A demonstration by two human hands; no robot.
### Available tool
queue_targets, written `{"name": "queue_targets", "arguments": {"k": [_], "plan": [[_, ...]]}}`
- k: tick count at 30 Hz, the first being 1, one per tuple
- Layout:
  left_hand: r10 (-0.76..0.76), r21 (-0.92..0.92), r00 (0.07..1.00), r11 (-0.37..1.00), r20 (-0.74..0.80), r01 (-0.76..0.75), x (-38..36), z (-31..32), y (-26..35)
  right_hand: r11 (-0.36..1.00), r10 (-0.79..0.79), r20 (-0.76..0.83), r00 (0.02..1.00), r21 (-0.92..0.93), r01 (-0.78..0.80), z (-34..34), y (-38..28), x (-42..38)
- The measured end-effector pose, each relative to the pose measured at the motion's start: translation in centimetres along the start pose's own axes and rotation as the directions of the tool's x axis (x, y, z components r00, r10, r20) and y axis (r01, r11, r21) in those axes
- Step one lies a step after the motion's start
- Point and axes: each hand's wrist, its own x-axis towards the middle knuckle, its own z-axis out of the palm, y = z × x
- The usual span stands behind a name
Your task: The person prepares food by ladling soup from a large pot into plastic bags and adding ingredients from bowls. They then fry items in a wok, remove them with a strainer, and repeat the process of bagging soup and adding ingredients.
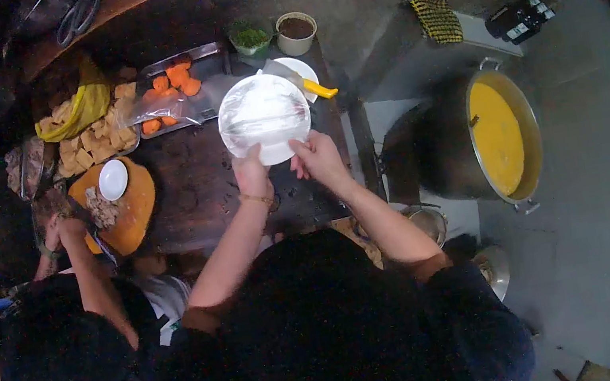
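Note:
Both my hands hold a white round plate [263, 113] above the dark wooden table [195, 185]. My left hand [251, 172] grips the plate's near rim from below-left. My right hand [318, 157] grips the near rim at the right. The plate looks covered with clear film and is tilted toward me. Just behind it lies another white plate [303, 71] with a yellow-handled knife [310, 85] across it.
A metal tray [205, 54] with orange pieces and a bag sits behind. Fried tofu cubes [93, 141] lie at the left. Another person's hand [63, 231] rests at an orange cutting board [133, 215] with a small white bowl [113, 179]. A big pot of yellow soup [499, 135] stands right.

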Motion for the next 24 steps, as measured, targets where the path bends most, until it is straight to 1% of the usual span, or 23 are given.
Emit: {"name": "queue_targets", "arguments": {"k": [2,3,4,5,6,7,8,9,10,11,12,13,14,15,16,17,18,19,20,21,22,23,24], "plan": [[-0.006,0.021,1.0,1.0,0.028,0.005,0.1,1.2,1.8,0.999,-0.018,0.011,1.0,-0.038,0.019,-0.1,-1.1,0.5],[-0.012,0.036,0.998,0.999,0.053,0.01,0.1,1.8,2.4,0.956,-0.106,-0.107,0.989,-0.285,0.071,-0.2,-1.9,0.6],[-0.013,0.039,0.998,0.999,0.066,0.01,0.4,2.2,2.4,0.851,-0.219,-0.201,0.955,-0.518,0.086,-0.3,-2.7,0.7],[0.018,0.081,0.993,0.996,0.115,-0.027,0.6,2.6,2.3,0.852,-0.221,-0.213,0.952,-0.517,0.082,-0.2,-3.9,0.5],[0.044,0.12,0.985,0.991,0.165,-0.065,0.7,2.9,2.2,0.65,-0.49,-0.264,0.831,-0.745,0.147,0.1,-5.2,0.3],[0.037,0.123,0.984,0.991,0.175,-0.059,1.0,3.2,2.1,0.522,-0.611,-0.248,0.752,-0.84,0.148,0.2,-5.5,0.5],[-0.023,0.159,0.965,0.987,0.261,-0.02,1.0,3.2,1.9,0.387,-0.72,-0.227,0.656,-0.915,0.109,0.4,-5.8,0.8],[-0.087,0.2,0.936,0.98,0.341,0.018,1.0,3.1,1.7,0.235,-0.786,-0.078,0.614,-0.955,0.179,0.4,-5.6,1.7],[-0.1,0.206,0.932,0.978,0.348,0.028,0.8,3.2,1.3,0.075,-0.823,0.076,0.562,-0.968,0.241,0.3,-5.2,2.7],[-0.079,0.194,0.937,0.981,0.342,0.012,0.7,3.3,0.8,0.063,-0.825,0.122,0.552,-0.95,0.304,0.3,-4.8,3.7],[-0.053,0.181,0.94,0.983,0.336,-0.009,0.9,3.5,0.3,0.063,-0.827,0.115,0.551,-0.954,0.294,0.4,-4.2,3.9],[0.007,0.152,0.954,0.987,0.301,-0.055,1.8,3.3,-0.7,0.318,-0.633,0.049,0.773,-0.893,0.317,0.8,-4.5,3.4],[-0.003,0.158,0.952,0.986,0.307,-0.048,2.2,3.0,-0.9,0.558,-0.371,0.037,0.928,-0.79,0.255,1.2,-4.7,2.7],[-0.07,0.21,0.965,0.978,0.253,0.016,2.9,2.5,-1.0,0.515,-0.326,0.082,0.942,-0.82,0.25,1.2,-5.2,1.9],[-0.134,0.258,0.972,0.963,0.193,0.082,3.4,2.2,-0.8,0.517,-0.324,0.072,0.943,-0.822,0.24,0.9,-5.9,1.0],[-0.165,0.256,0.951,0.962,0.26,0.096,3.1,2.1,-0.2,0.457,-0.484,0.136,0.864,-0.803,0.382,0.4,-6.7,0.1],[-0.173,0.261,0.947,0.96,0.272,0.101,3.1,2.8,0.1,0.37,-0.63,0.193,0.752,-0.777,0.509,0.0,-7.9,-0.6],[-0.166,0.222,0.961,0.968,0.219,0.116,2.7,4.0,0.5,0.167,-0.826,0.128,0.548,-0.874,0.456,-0.5,-10.0,-0.9],[-0.164,0.183,0.973,0.974,0.164,0.133,2.5,4.8,0.3,0.17,-0.823,0.117,0.556,-0.882,0.438,-0.8,-9.0,0.3],[-0.174,0.171,0.957,0.976,0.232,0.136,3.4,4.7,-0.8,0.258,-0.806,0.037,0.591,-0.877,0.406,-1.2,-7.2,2.3],[-0.189,0.177,0.951,0.973,0.243,0.148,3.2,5.1,-1.1,0.344,-0.782,-0.046,0.622,-0.863,0.369,-1.3,-6.9,2.9],[-0.166,0.039,0.927,0.986,0.336,0.162,3.0,5.6,-1.3,0.386,-0.347,0.195,0.917,-0.862,0.329,-1.6,-6.4,2.7],[-0.127,-0.099,0.898,0.978,0.422,0.185,3.1,6.4,-1.4,0.389,-0.349,0.175,0.921,-0.867,0.312,-2.1,-6.0,2.5]]}}
